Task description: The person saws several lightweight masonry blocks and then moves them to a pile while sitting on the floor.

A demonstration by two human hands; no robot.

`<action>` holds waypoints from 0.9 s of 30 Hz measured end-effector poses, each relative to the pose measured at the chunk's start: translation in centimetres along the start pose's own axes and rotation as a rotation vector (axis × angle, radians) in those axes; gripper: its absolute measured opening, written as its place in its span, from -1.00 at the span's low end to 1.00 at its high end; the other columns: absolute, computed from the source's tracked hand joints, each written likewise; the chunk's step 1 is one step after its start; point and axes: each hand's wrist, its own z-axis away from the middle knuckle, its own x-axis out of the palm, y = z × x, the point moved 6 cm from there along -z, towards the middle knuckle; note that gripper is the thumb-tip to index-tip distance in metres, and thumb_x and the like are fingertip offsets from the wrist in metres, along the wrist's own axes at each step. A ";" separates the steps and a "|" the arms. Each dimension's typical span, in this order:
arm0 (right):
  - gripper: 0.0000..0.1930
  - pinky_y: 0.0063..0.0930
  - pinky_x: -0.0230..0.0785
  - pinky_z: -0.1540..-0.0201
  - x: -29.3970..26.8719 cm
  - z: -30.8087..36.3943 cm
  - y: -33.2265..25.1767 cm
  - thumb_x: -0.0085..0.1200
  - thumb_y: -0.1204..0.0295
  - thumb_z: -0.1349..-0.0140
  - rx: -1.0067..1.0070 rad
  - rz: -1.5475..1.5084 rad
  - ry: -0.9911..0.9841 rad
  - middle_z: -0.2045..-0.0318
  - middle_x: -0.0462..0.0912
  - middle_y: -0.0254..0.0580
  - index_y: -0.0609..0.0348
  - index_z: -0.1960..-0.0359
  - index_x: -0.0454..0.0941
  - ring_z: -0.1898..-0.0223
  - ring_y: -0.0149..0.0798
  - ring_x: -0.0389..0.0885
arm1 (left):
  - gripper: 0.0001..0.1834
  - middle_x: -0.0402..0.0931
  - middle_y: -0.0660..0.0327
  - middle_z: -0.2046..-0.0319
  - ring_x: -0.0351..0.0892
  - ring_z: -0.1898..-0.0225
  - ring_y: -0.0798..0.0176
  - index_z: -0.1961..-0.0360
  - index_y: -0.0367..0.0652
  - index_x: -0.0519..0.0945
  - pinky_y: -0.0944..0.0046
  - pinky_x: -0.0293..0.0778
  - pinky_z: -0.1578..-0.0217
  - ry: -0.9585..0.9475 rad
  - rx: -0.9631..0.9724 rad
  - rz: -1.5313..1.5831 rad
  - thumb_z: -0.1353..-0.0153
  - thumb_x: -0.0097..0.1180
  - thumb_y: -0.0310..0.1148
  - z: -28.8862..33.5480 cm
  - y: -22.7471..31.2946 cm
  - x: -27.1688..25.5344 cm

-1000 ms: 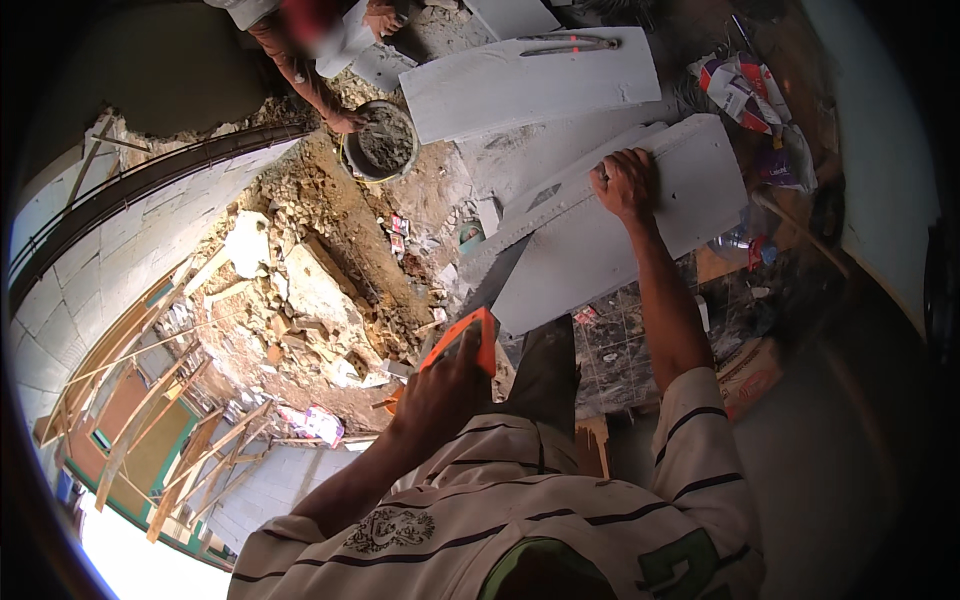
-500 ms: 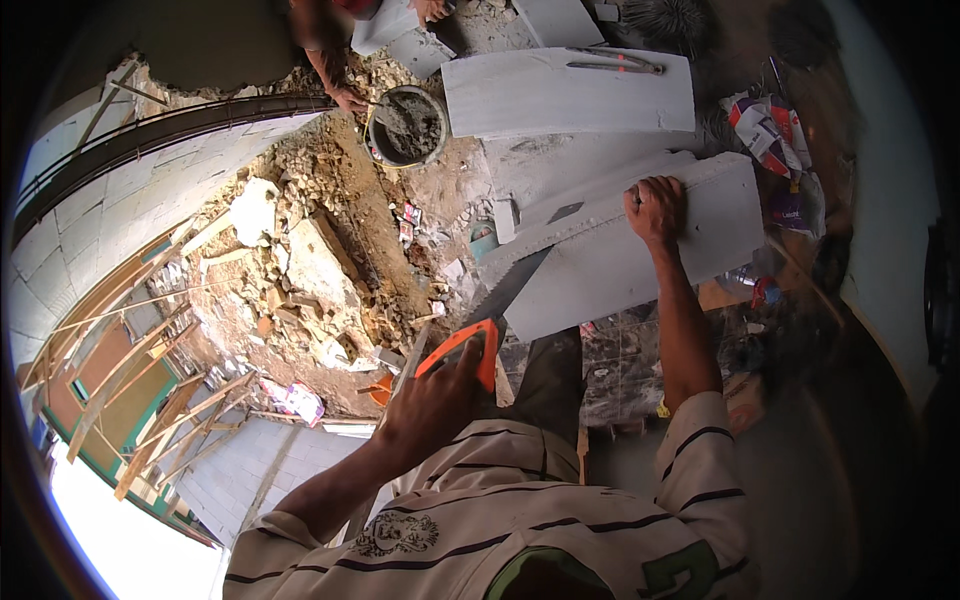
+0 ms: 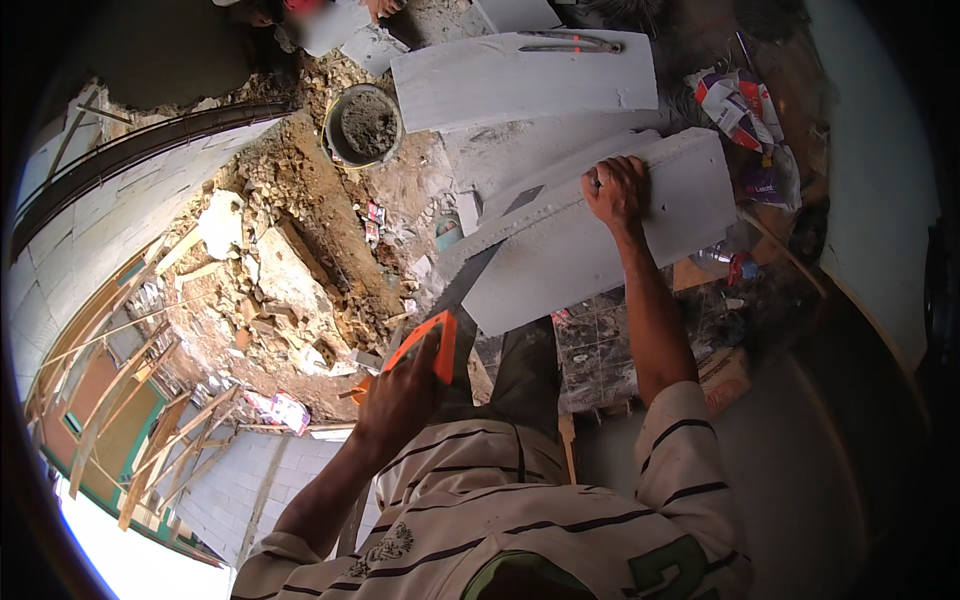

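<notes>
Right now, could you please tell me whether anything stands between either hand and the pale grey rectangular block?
The right hand rests on the pale grey rectangular block, with nothing visible between them. Between the left hand and the block lies only the orange-handled metal saw it grips, its blade meeting the block.

This place is serving as a building site: rubble (image 3: 290, 280) is lying heaped on the left, near a bare block wall (image 3: 120, 220). Farther off, a bucket (image 3: 341, 146) is holding grey mix; nearer, a handsaw (image 3: 466, 282) is meeting a pale block (image 3: 600, 245).
</notes>
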 end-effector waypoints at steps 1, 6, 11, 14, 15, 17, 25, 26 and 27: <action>-0.78 -0.25 0.28 0.08 0.1 -0.1 -0.3 0.12 0.38 -0.10 0.005 -0.027 -0.007 0.60 0.53 -0.22 0.13 0.66 0.46 0.43 -0.19 0.49 | -0.53 0.63 -0.22 0.41 0.66 0.44 -0.28 -0.20 -0.22 0.34 -0.21 0.61 0.43 -0.036 -0.036 0.006 -0.29 0.01 -0.35 -4.7 -0.7 2.3; -0.77 -0.24 0.29 0.06 0.3 -0.3 -0.8 0.12 0.36 -0.12 -0.046 -0.076 0.045 0.60 0.54 -0.20 0.15 0.65 0.49 0.43 -0.17 0.49 | -0.61 0.60 -0.19 0.52 0.63 0.43 -0.35 -0.07 -0.25 0.37 -0.25 0.58 0.42 0.100 -0.049 0.077 -0.29 0.00 -0.28 -13.5 2.2 5.5; -0.77 -0.24 0.28 0.01 0.5 0.0 0.1 0.12 0.34 -0.13 0.023 -0.012 -0.062 0.56 0.58 -0.19 0.15 0.64 0.51 0.41 -0.17 0.53 | -0.36 0.65 -0.19 0.24 0.66 0.38 -0.30 -0.37 0.00 0.26 -0.21 0.60 0.41 -0.030 -0.094 0.038 -0.24 0.07 -0.35 3.5 -0.2 -1.0; -0.77 -0.23 0.28 0.01 0.5 0.4 0.4 0.13 0.34 -0.12 0.024 -0.016 -0.004 0.56 0.58 -0.18 0.17 0.63 0.51 0.39 -0.17 0.54 | -0.36 0.65 -0.18 0.25 0.66 0.40 -0.29 -0.37 0.00 0.25 -0.22 0.60 0.41 -0.063 -0.113 0.017 -0.23 0.07 -0.36 3.2 -0.2 -1.5; -0.77 -0.23 0.28 0.01 0.6 0.4 0.5 0.13 0.34 -0.12 0.024 -0.030 0.000 0.56 0.58 -0.18 0.17 0.63 0.51 0.39 -0.17 0.54 | -0.39 0.65 -0.18 0.31 0.66 0.42 -0.29 -0.34 -0.02 0.28 -0.23 0.59 0.42 -0.065 -0.105 -0.012 -0.23 0.06 -0.36 1.7 -0.7 -0.9; -0.76 -0.23 0.28 0.01 0.4 -0.5 -1.1 0.12 0.34 -0.13 -0.038 -0.018 -0.007 0.57 0.58 -0.17 0.18 0.63 0.52 0.40 -0.16 0.54 | -0.43 0.63 -0.17 0.46 0.65 0.44 -0.29 -0.29 -0.03 0.30 -0.25 0.58 0.44 -0.045 -0.108 0.052 -0.23 0.05 -0.36 -4.7 -1.8 2.6; -0.74 -0.21 0.29 -0.01 0.9 0.2 0.8 0.11 0.32 -0.14 0.029 -0.018 -0.064 0.56 0.58 -0.15 0.19 0.64 0.50 0.39 -0.12 0.54 | -0.33 0.59 -0.10 0.03 0.66 0.30 -0.29 -0.38 0.04 0.20 -0.21 0.62 0.34 -0.019 -0.070 0.052 -0.23 0.06 -0.41 1.0 -1.4 0.4; -0.74 -0.21 0.29 -0.02 0.4 0.2 0.8 0.12 0.32 -0.14 0.027 0.007 -0.059 0.55 0.58 -0.14 0.19 0.64 0.50 0.38 -0.12 0.54 | -0.31 0.57 -0.08 -0.02 0.66 0.29 -0.29 -0.39 0.05 0.19 -0.21 0.62 0.33 -0.047 -0.096 0.016 -0.22 0.07 -0.42 2.3 -1.6 -0.1; -0.74 -0.21 0.29 -0.02 0.6 -0.1 0.7 0.12 0.32 -0.14 0.022 0.001 -0.052 0.55 0.58 -0.14 0.19 0.64 0.50 0.38 -0.12 0.54 | -0.29 0.55 -0.06 -0.08 0.66 0.27 -0.29 -0.41 0.06 0.17 -0.20 0.63 0.32 -0.080 -0.141 -0.033 -0.22 0.07 -0.42 4.0 -1.7 -0.7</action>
